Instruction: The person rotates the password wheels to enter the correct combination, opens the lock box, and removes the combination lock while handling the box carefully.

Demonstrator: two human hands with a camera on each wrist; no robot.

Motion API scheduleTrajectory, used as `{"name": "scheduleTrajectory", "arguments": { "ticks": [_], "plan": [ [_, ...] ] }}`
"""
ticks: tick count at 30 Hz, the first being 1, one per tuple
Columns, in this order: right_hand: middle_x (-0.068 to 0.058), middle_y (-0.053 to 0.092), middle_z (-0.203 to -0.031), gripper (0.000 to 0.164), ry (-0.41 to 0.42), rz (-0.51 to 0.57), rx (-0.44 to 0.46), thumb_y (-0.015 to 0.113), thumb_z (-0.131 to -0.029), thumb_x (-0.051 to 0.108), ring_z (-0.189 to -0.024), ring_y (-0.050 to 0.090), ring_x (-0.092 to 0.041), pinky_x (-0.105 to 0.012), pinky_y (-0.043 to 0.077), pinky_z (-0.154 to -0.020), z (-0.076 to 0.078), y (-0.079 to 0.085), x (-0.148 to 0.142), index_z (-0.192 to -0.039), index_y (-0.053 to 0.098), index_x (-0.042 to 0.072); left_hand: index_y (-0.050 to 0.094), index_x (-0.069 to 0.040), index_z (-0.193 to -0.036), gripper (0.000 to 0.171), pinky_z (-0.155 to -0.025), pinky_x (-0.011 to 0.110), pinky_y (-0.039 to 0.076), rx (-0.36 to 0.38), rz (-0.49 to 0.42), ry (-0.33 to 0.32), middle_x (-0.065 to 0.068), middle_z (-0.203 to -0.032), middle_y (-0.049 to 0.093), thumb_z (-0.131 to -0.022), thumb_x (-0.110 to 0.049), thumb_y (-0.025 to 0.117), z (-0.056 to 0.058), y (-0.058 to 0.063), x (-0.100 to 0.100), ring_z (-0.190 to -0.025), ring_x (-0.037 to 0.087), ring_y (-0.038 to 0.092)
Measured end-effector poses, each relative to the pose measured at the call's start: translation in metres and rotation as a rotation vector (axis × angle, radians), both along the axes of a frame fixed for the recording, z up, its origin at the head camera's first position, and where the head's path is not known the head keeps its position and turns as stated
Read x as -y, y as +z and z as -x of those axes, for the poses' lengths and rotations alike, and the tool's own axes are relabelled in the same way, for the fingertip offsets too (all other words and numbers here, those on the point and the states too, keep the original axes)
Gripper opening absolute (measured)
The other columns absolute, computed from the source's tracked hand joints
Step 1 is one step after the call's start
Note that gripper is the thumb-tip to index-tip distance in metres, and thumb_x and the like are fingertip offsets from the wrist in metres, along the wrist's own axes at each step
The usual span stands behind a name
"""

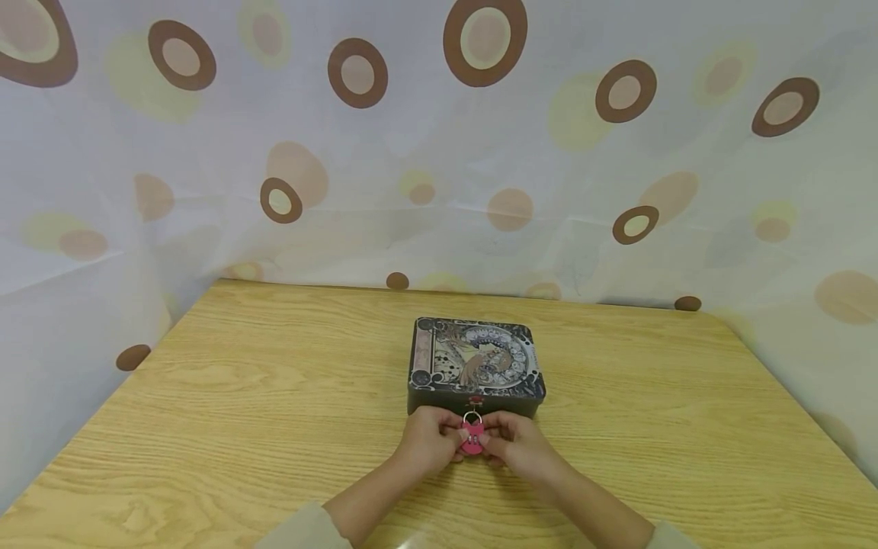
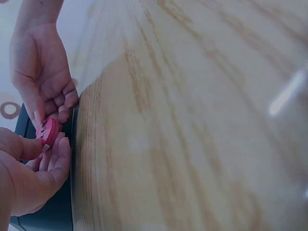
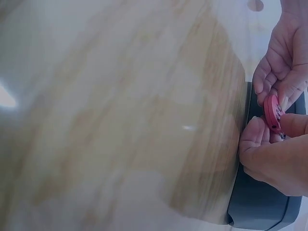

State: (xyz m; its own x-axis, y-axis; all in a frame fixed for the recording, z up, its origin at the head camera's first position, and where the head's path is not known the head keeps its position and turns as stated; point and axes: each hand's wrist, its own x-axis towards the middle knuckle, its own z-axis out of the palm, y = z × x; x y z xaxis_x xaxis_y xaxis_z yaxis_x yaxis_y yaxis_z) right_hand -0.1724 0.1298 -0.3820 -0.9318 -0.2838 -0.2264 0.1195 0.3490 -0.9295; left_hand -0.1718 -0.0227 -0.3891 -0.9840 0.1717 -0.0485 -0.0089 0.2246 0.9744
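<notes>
A pink combination padlock [image 1: 472, 439] with small number dials hangs by its silver shackle at the front latch [image 1: 475, 401] of a dark tin box [image 1: 480, 358]. The box's lid carries a printed picture of a figure in an ornate ring. From the left, my left hand [image 1: 430, 441] pinches the padlock's body between thumb and fingers. My right hand [image 1: 520, 444] grips its other side, thumb close to the dials. In the left wrist view the padlock [image 2: 47, 132] sits between both hands' fingertips, before the box's dark side [image 2: 55, 207].
The box stands on a wood-grain table [image 1: 274, 396], around the middle of its width. Behind the table hangs a pale sheet [image 1: 425, 152] printed with brown and yellow circles, which also runs along both sides.
</notes>
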Motion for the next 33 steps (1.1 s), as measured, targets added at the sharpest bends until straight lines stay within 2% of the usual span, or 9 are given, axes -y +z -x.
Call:
{"name": "scheduleTrajectory", "arguments": {
  "ticks": [17, 33],
  "plan": [
    [-0.011, 0.059, -0.087, 0.027, -0.018, -0.014, -0.029, 0.053, -0.088, 0.0, -0.074, 0.053, -0.011, -0.027, 0.053, -0.063, 0.0016, -0.003, 0.0014, -0.109, 0.051, -0.016, 0.061, 0.019, -0.092, 0.014, -0.054, 0.026, 0.059, 0.031, -0.028, -0.009, 0.019, -0.076, 0.064, -0.083, 0.008, 0.058, 0.0003, -0.0002, 0.0001, -0.057, 0.014, 0.061],
    [-0.011, 0.061, -0.086, 0.027, -0.034, -0.036, -0.048, 0.053, -0.086, -0.002, -0.072, 0.053, -0.011, -0.023, 0.051, -0.059, 0.0012, -0.0027, 0.0024, -0.11, 0.053, -0.015, 0.06, 0.02, -0.092, 0.014, -0.055, 0.027, 0.06, 0.038, -0.05, -0.025, 0.02, -0.077, 0.064, -0.084, 0.008, 0.058, 0.0019, -0.004, 0.0004, -0.059, 0.012, 0.059]
  ]
}}
